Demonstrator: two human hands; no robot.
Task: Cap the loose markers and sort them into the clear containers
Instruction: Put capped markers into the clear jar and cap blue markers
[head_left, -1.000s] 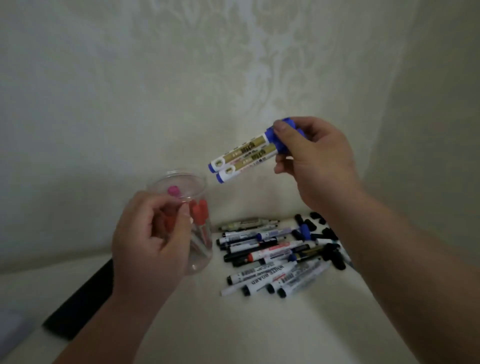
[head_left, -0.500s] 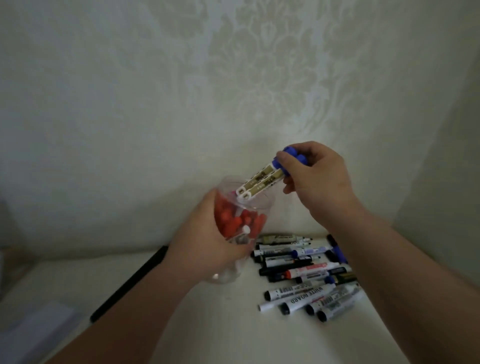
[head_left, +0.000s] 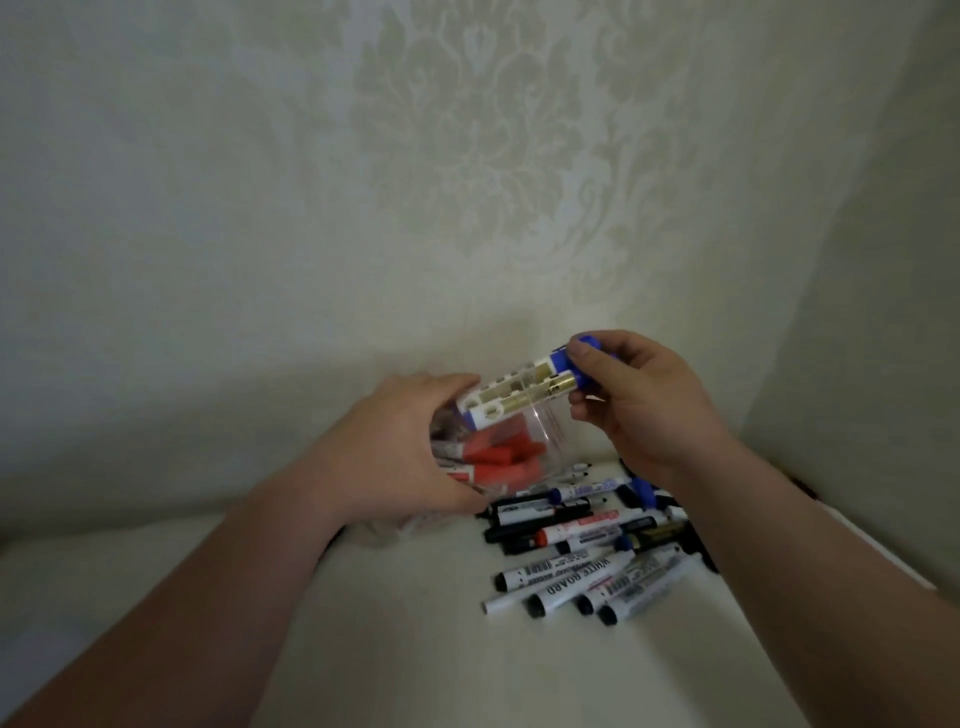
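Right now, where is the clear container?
In the head view, left of centre: the left hand holds the clear container tilted above the marker pile, its mouth toward the right hand's blue markers.

container in left hand | held markers over its mouth, right hand right of it | marker pile below-right

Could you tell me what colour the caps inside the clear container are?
Red; the caps show through the clear container in the head view.
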